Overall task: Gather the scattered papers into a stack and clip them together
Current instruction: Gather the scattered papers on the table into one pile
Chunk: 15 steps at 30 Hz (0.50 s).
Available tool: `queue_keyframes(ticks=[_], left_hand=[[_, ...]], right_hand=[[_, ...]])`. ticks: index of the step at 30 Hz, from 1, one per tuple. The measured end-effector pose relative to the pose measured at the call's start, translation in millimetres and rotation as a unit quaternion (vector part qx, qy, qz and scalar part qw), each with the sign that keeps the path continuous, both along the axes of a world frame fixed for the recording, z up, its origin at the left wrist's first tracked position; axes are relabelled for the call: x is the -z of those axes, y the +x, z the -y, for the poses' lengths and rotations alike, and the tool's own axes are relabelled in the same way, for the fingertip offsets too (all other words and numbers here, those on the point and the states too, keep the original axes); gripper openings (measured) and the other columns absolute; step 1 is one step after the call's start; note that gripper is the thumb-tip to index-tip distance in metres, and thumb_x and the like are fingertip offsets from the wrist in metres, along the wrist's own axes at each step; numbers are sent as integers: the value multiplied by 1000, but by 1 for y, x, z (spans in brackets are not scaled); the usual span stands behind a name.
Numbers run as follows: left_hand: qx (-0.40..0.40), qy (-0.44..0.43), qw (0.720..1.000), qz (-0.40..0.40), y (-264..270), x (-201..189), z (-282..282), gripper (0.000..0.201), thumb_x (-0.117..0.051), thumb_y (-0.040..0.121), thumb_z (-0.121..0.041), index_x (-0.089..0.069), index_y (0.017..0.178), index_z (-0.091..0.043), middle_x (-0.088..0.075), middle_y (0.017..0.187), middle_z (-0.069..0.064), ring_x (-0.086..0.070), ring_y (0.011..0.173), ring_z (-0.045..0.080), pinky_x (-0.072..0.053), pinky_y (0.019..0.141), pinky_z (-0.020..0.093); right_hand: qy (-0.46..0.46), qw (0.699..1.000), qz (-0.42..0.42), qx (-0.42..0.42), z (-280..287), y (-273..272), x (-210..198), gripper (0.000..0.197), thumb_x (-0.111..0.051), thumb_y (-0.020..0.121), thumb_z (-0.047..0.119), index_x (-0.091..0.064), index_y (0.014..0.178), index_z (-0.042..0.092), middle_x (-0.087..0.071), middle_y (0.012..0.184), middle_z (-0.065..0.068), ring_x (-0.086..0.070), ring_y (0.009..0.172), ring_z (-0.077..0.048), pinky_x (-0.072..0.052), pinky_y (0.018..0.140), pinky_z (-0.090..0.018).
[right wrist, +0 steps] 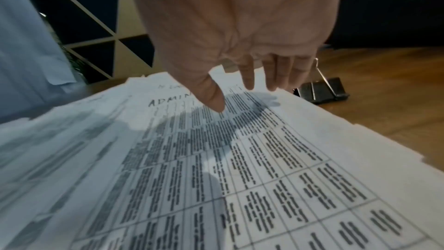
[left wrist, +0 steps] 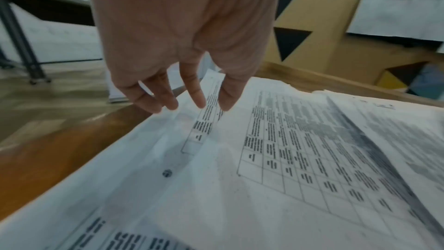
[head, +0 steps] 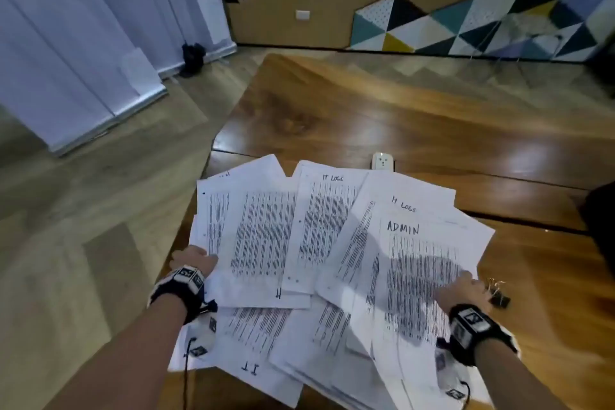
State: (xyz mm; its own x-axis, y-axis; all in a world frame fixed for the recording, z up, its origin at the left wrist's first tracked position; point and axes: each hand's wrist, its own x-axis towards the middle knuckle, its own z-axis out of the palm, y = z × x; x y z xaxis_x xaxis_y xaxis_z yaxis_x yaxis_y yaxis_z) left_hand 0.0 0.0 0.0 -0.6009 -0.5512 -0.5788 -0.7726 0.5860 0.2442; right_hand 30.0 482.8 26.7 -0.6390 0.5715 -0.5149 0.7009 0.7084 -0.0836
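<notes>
Several printed sheets (head: 299, 250) lie fanned and overlapping across the near part of the wooden table (head: 399, 116); the top right one reads "ADMIN" (head: 403, 229). My left hand (head: 194, 258) is at the left edge of the spread, its straight fingers (left wrist: 168, 100) pointing down onto a sheet (left wrist: 216, 178). My right hand (head: 462, 286) hovers over the ADMIN sheet (right wrist: 240, 159) with straight fingers (right wrist: 250, 81), thumb tip close to the paper. A black binder clip (head: 499, 296) (right wrist: 321, 90) lies on the table just right of that hand.
A small white device (head: 383, 161) sits on the table beyond the papers. The table's left edge runs close by my left hand, with floor (head: 83, 226) below. Some sheets overhang the near edge. A dark object (head: 602, 226) is at the far right.
</notes>
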Motion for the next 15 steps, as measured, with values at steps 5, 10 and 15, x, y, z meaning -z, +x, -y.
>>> queue_keyframes(ticks=[5,10,15], left_hand=[[-35,-21,999,26,-12,10,8,85,-67,74,-47,-35,139,-3,-35,145,23,-38,131,42,-37,107,49],[-42,-26,999,21,-11,25,18,96,-74,64,-53,-38,135,0,-41,141,24,-44,126,43,-40,104,51],[3,-35,999,20,-5,20,14,77,-67,73,-52,-48,129,-4,-41,138,25,-43,125,43,-39,105,50]], right_hand=[[-11,996,-7,93,-5,-5,10,93,-74,72,38,-23,140,1,-33,142,-28,-34,129,-44,-31,105,-52],[-17,992,-63,106,-12,-4,24,78,-73,74,40,-33,127,0,-57,115,-25,-57,104,-43,-48,88,-54],[-176,945,-185,206,-11,4,23,31,-59,89,15,-53,116,1,-60,84,-13,-58,74,-28,-54,69,-41]])
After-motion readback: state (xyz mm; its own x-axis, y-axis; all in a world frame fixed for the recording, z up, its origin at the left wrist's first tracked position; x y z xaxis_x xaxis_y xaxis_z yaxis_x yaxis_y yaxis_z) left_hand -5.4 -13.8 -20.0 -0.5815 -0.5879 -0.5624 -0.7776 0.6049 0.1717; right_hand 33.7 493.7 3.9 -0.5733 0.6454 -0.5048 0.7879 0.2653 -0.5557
